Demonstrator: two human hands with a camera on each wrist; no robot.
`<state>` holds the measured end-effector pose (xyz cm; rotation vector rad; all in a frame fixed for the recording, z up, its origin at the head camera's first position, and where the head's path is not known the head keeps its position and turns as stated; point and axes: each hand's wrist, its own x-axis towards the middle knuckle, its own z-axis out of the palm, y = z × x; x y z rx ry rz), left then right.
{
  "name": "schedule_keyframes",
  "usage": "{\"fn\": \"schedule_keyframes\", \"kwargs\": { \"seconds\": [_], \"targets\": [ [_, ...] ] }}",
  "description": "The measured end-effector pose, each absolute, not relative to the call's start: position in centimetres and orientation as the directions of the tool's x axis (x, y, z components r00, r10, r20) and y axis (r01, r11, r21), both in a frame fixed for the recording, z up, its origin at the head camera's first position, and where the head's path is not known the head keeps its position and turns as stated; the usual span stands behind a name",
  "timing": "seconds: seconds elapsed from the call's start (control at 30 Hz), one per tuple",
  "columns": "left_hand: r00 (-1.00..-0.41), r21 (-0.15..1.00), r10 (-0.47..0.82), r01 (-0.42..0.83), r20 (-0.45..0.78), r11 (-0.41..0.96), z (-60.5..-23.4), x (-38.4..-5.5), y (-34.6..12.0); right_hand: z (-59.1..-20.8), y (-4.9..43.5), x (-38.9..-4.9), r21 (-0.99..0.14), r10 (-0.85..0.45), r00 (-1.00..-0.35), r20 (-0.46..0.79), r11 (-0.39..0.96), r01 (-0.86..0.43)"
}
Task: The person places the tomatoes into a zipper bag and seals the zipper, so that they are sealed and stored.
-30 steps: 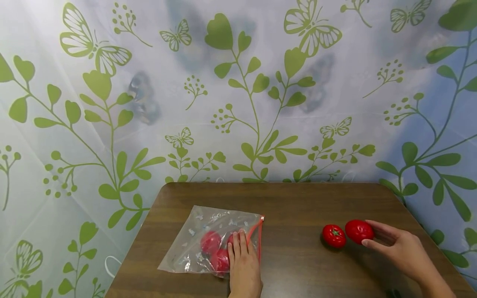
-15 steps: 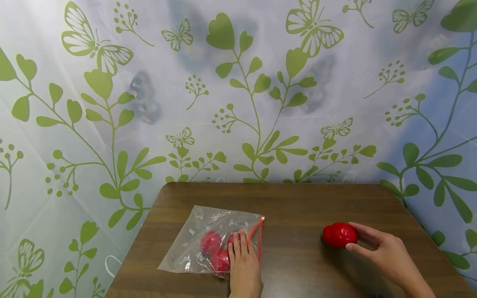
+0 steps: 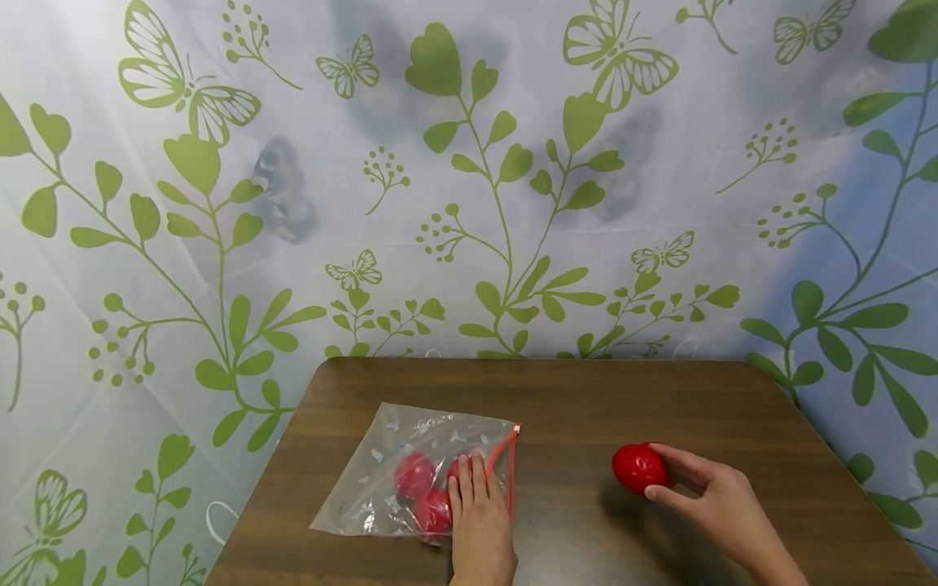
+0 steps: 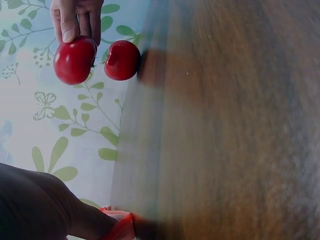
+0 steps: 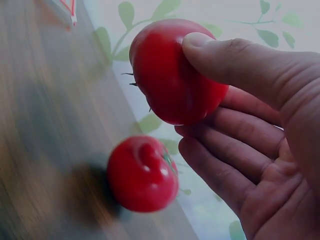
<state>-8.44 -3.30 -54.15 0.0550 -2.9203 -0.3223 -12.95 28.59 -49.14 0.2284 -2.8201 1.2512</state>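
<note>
My left hand (image 3: 481, 521) lies on a clear zip bag (image 3: 381, 480) with several red tomatoes (image 3: 414, 476) inside, its fingers straight across the mouth end. The thumb is hidden in the head view; in the left wrist view the hand meets the bag's red zip edge (image 4: 122, 227). My right hand (image 3: 721, 500) grips a shiny red tomato (image 3: 639, 468) between thumb and fingers, above the table. Another tomato (image 5: 143, 174) sits on the table below it, shown in both wrist views and almost wholly covered by the held one in the head view.
A brown wooden table (image 3: 572, 391) carries everything. Behind it hangs a pale curtain (image 3: 469, 203) printed with green leaves and butterflies. The bag's white slider (image 3: 517, 428) sits at its far right corner.
My right hand has moved left with the tomato, passing in front of the tomato on the table and covering it in the head view. The left hand and bag have stayed still.
</note>
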Motion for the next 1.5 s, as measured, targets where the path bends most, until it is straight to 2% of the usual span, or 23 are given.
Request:
{"fn": "schedule_keyframes", "kwargs": {
  "seconds": [0.27, 0.67, 0.87, 1.1, 1.5],
  "targets": [
    [-0.981, 0.22, -0.058, -0.016, 0.185, 0.975, -54.1, -8.6, -3.3, -49.1, 26.7, -13.4, -0.756, -0.138, -0.987, 0.079, 0.637, -0.15],
    [-0.971, 0.213, -0.05, 0.001, 0.236, 0.977, -54.4, -8.5, -3.2, -48.2, 24.9, -14.4, -0.748, -0.212, -0.973, 0.089, 0.631, -0.205],
    [-0.967, 0.2, -0.051, 0.0, 0.25, 0.98, -54.5, -8.5, -3.1, -48.3, 24.0, -14.8, -0.795, -0.259, -0.962, 0.08, 0.565, -0.218],
    [-0.977, 0.208, -0.052, -0.008, 0.208, 0.978, -54.2, -8.6, -3.2, -48.4, 22.5, -15.4, -0.845, -0.311, -0.948, 0.073, 0.485, -0.225],
    [-0.984, 0.213, -0.051, -0.014, 0.17, 0.977, -54.0, -8.7, -3.3, -49.4, 19.7, -16.3, -0.846, -0.393, -0.914, 0.1, 0.451, -0.286]
  ]
}}
